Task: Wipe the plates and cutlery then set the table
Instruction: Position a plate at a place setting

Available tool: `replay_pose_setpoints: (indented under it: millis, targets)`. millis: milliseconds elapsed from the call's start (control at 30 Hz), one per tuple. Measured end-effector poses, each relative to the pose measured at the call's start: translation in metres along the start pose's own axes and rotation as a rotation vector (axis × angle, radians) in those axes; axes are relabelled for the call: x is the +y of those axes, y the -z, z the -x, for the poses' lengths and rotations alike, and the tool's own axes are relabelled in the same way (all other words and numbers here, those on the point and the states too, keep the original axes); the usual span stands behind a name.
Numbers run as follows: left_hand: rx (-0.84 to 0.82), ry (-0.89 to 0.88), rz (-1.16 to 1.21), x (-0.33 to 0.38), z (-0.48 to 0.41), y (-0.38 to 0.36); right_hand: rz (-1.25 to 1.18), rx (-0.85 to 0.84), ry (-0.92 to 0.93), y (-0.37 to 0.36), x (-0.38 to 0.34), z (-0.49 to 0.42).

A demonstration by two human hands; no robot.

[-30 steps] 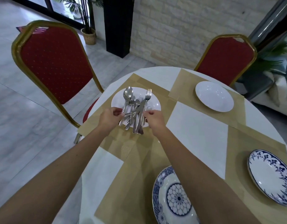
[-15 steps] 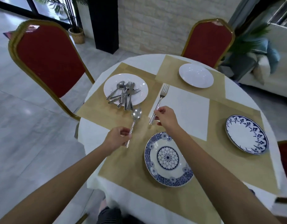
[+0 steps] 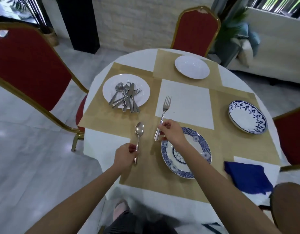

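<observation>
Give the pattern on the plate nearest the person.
The nearest plate is white with a blue patterned rim and floral centre; head view.

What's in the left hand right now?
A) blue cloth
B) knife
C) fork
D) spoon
D: the left hand grips the handle of the spoon, and the fork is pinched by the right hand.
</observation>
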State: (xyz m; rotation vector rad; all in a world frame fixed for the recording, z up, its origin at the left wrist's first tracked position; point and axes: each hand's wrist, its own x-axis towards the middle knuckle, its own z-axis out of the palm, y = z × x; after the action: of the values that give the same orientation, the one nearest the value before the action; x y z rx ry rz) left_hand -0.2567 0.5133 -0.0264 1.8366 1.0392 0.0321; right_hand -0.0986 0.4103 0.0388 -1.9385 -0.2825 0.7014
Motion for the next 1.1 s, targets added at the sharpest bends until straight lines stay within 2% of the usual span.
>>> replay_pose_setpoints:
  millis: [167,400,967,1100]
  targets:
    - [0.029,-0.052,-0.096,-0.002,-0.003,0.001,-0.053,0.023,-0.041,-0.012,0.007,0.016]
    - [0.056,-0.124,-0.184,-0.003,-0.007,0.002,0.001,0.035,-0.03,-0.025,0.01,0.028]
    - [0.079,-0.201,-0.235,-0.004,-0.011,0.006,0.402,0.069,-0.044,-0.055,0.031,0.03]
    - [0.2,-0.375,-0.323,-0.007,-0.017,0.014,0.507,0.056,-0.065,-0.065,0.033,0.025]
